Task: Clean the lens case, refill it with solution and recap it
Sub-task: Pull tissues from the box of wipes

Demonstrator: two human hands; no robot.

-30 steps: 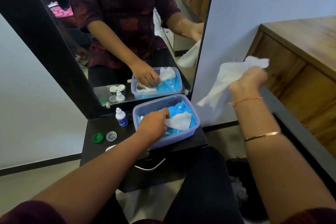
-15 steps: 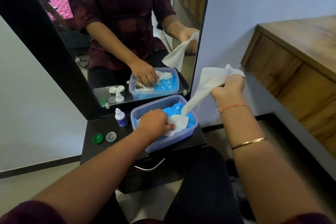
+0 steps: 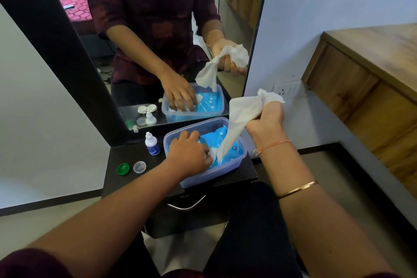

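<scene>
My right hand is clenched round the top of a white wipe. Its long axis slants from my fist down and left into the blue wipe pack in the clear tub. My left hand presses the pack down, fingers spread, gripping nothing. The solution bottle stands upright, nozzle up, just left of the tub on the black table. The green cap and clear cap lie side by side nearby. The lens case I see only reflected in the mirror.

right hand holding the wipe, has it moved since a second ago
Yes. The right hand, gripping the wipe, has moved left and down toward the plastic box, away from the wooden cabinet.
</scene>
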